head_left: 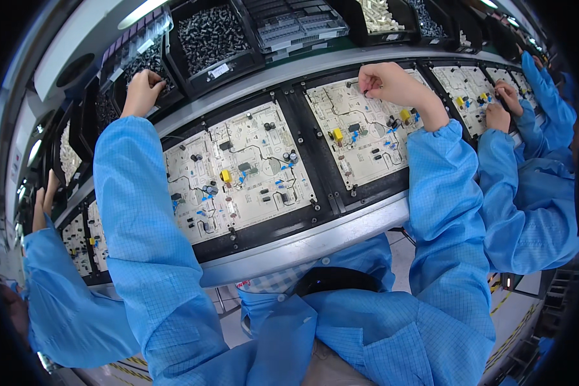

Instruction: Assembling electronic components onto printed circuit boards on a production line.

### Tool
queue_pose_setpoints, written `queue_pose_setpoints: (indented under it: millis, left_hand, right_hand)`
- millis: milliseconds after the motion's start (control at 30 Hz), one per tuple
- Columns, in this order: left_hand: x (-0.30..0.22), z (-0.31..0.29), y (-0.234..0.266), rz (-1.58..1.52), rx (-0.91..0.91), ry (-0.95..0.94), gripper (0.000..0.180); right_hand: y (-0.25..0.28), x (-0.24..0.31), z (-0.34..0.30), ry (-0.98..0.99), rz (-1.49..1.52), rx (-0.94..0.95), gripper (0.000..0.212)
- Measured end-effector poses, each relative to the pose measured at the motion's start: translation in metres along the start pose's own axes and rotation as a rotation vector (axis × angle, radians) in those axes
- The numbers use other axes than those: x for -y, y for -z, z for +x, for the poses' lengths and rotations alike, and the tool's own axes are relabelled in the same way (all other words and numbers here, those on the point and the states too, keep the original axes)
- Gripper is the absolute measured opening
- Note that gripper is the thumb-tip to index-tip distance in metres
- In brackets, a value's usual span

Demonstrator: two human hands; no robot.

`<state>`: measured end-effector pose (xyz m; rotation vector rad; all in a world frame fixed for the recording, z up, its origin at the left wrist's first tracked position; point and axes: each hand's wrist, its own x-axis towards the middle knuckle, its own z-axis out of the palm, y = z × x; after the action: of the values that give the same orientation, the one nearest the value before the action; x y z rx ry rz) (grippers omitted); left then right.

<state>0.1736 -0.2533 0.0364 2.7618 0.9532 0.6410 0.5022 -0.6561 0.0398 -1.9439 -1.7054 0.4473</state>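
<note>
Two yellow blocks (336, 135) stand out on the circuit board (365, 147) below my right grip (392, 83) — one toward its left side, one toward its right. The board is pale, almost cream, printed with fine dark lines and dotted with small black and bright blue parts. It lies flat in a black frame (331, 186) on the metal-edged counter (315, 238), ahead of me and to my right.

My right grip has its fingers bent, their tips drawn close together over the board's far part; whether something small sits between them I cannot tell. My left grip (145, 90) is up at the front of a bin (174, 96) of small dark parts, thumb and fingers curled — I cannot tell whether they have hold of anything.

One similar pale panel (257, 206) lies just to the left, in its own frame, with one yellow block showing beside my left sleeve (135, 186). Beyond the boards I count one black tub (244, 67) of dark cylinders and one tray of white parts (378, 14). Two co-worker's hands (497, 118) show to my right.
</note>
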Motion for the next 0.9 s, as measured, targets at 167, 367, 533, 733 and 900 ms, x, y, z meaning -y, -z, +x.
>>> queue_pose_setpoints:
  millis: [167, 367, 533, 733, 900]
  left_hand:
    - [-0.022, -0.015, 0.006, 0.08, -0.061, 0.035, 0.025]
    - [-0.02, -0.026, 0.007, 0.17, -0.162, -0.007, 0.024]
    - [-0.033, -0.031, 0.014, 0.244, -0.156, 0.029, 0.026]
    - [-0.036, -0.03, 0.014, 0.27, -0.126, 0.106, 0.028]
    - [-0.044, -0.024, 0.022, 0.336, 0.034, 0.208, 0.029]
  right_hand:
    - [0.004, 0.005, -0.004, -0.02, -0.038, 0.067, 0.017]
    - [0.014, 0.031, 0.019, 0.112, -0.137, -0.119, 0.012]
    - [0.04, 0.028, 0.104, 0.214, -0.3, -0.396, 0.015]
    - [0.046, 0.011, 0.168, 0.205, -0.748, -0.235, 0.025]
    - [0.06, 0.008, 0.184, 0.204, -0.709, -0.136, 0.031]
